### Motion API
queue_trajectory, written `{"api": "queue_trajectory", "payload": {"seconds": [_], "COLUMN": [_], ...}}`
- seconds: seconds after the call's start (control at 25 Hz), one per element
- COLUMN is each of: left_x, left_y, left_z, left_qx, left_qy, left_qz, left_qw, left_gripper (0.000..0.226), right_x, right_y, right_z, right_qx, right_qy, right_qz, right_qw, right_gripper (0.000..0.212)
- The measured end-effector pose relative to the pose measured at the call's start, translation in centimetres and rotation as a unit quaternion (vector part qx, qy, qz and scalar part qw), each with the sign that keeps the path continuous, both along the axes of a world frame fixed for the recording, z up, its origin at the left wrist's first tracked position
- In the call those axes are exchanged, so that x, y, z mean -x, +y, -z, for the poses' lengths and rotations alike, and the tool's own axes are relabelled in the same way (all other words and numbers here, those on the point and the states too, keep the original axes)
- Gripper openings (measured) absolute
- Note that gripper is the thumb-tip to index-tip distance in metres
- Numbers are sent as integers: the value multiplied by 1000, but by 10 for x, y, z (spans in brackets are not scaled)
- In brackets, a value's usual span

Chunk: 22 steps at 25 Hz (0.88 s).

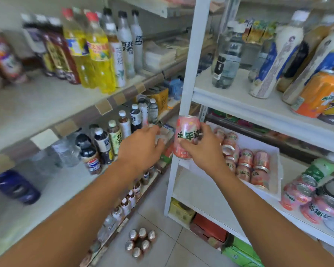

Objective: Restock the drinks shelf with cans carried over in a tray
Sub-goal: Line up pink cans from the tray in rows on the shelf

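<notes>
My right hand (204, 149) grips a pink can (185, 138) upright in the air, in front of the white shelf post. Just behind it a white tray (272, 151) rests on the white middle shelf and holds several more pink cans (247, 164). More pink cans (305, 197) stand on the same shelf at the right, some blurred. My left hand (143, 149) is stretched out to the left of the held can with loosely curled fingers, holding nothing that I can see.
The left shelving (46, 105) carries rows of bottles on two levels. An orange can (318, 93) and tall bottles stand on the white upper shelf (258, 108). A shrink-wrapped pack of bottles (140, 243) sits on the tiled floor. Cartons fill the bottom right shelf.
</notes>
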<state>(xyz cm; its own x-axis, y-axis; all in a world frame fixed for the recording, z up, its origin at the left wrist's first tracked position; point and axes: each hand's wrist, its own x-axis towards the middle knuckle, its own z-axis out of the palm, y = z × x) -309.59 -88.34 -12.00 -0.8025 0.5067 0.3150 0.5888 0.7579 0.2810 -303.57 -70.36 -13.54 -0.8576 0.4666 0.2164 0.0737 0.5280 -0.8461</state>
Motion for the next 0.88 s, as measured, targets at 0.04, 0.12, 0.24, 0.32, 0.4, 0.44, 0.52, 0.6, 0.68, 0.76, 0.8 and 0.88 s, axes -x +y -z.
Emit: {"api": "queue_trajectory", "payload": {"seconds": [0.04,0.12,0.24,0.32,0.4,0.44,0.52,0.6,0.68,0.76,0.8,0.88], "left_x": [0,-2,-8,-14,-21,-25,-35,-46,-61,-77,-86,-104], "left_y": [-19,-56,-110,-148,-183,-198,-223,-242,-266,-296,-312,-341], "left_z": [-7,-21,-43,-58,-71,-75,-82,-87,-92,-97,-99,-102], "left_qx": [2,-1,3,8,9,6,10,15,11,9,9,5], "left_qy": [11,34,66,85,95,96,96,100,105,97,93,91], "left_qz": [-18,-55,-115,-162,-214,-241,-294,-336,-380,-424,-445,-471], "left_qw": [1000,998,991,983,972,966,951,936,919,900,891,878], "left_gripper": [31,31,29,29,31,32,32,31,31,33,34,36], "right_x": [5,14,26,33,41,45,50,54,55,52,48,38], "right_y": [-18,-54,-100,-132,-163,-178,-208,-233,-260,-289,-306,-339], "right_z": [-7,-23,-42,-56,-66,-70,-77,-84,-91,-95,-97,-99], "right_qx": [-5,-15,-16,-12,-10,-10,-14,-18,-22,-25,-25,-28], "right_qy": [14,28,51,67,74,78,90,100,108,109,109,108], "right_qz": [-21,-67,-134,-178,-220,-243,-285,-313,-352,-388,-403,-424], "right_qw": [1000,997,990,982,973,967,954,944,930,915,908,899], "right_gripper": [52,52,60,62,62,62,61,60,60,62,62,62]}}
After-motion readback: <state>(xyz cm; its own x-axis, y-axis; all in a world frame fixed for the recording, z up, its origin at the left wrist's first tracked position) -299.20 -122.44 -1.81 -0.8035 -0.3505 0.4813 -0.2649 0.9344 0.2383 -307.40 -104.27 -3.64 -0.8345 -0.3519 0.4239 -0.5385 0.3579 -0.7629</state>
